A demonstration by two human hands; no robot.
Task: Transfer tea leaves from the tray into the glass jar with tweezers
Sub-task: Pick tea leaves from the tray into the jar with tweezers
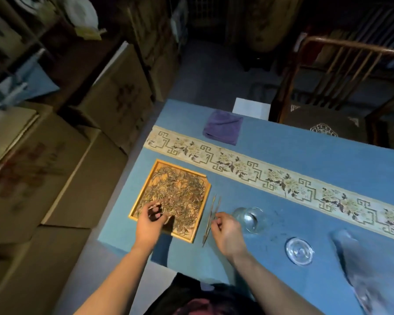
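Two bare hands work at a blue-clothed table [293, 155]: the left hand [149, 220], fingers curled together, rests in the near corner of a square wooden tray [201, 218] spread thick with dried brown-green tea leaves [180, 192], though whether it pinches any cannot be told. The right hand [226, 230], loosely closed, sits just beside a pair of slim metal tweezers [210, 218] lying on the cloth between the tray and a clear glass jar [250, 219]; whether its fingers touch them is unclear. A round clear glass lid [299, 251] lies apart, nearer the person.

The jar appears tipped on its side, so it could roll, and leaves dropped at its mouth could scatter on the cloth. A careless sweep by the left hand might push leaves over the tray's low rim.

The jar's outline is faint, and a blurred greyish object [373, 269] at lower right is cut off and hard to identify.
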